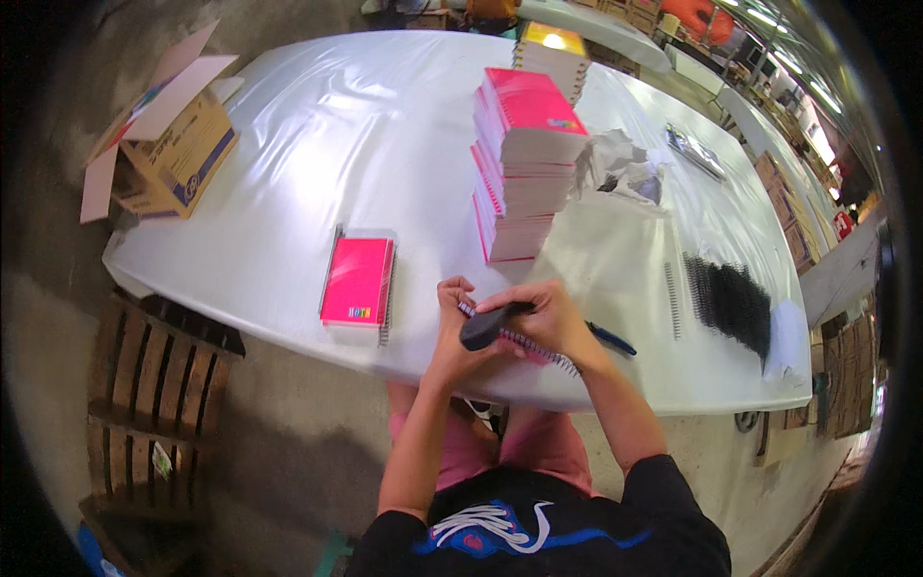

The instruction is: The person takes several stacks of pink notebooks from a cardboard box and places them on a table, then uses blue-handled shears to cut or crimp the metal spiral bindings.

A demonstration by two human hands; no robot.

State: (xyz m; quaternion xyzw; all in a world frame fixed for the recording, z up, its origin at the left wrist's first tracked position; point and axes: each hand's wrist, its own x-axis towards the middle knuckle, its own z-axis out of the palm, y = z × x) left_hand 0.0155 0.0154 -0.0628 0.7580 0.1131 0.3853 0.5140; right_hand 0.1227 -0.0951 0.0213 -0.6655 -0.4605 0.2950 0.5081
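Observation:
Just past the table's front edge, a pink spiral notebook (524, 344) is held between my two hands, its dark wire coil running slantwise down to the right. My left hand (456, 322) grips its left end with the fingers closed. My right hand (550, 319) closes over it from the other side, fingers bent by the coil. A black rounded piece (485, 328) shows between the hands; whether it is part of the notebook I cannot tell. Another pink notebook (357, 281) lies flat to the left, with a coil along its right edge. Blue-handled pliers (611, 338) rest right of my right hand.
A tall stack of pink notebooks (529, 159) stands ahead, with yellow-covered spiral notebooks (553, 58) behind it. Crumpled paper (620, 168) is beside the stack. At right lie a loose coil (672, 300) and a heap of black coils (728, 303). An open carton (178, 154) sits far left.

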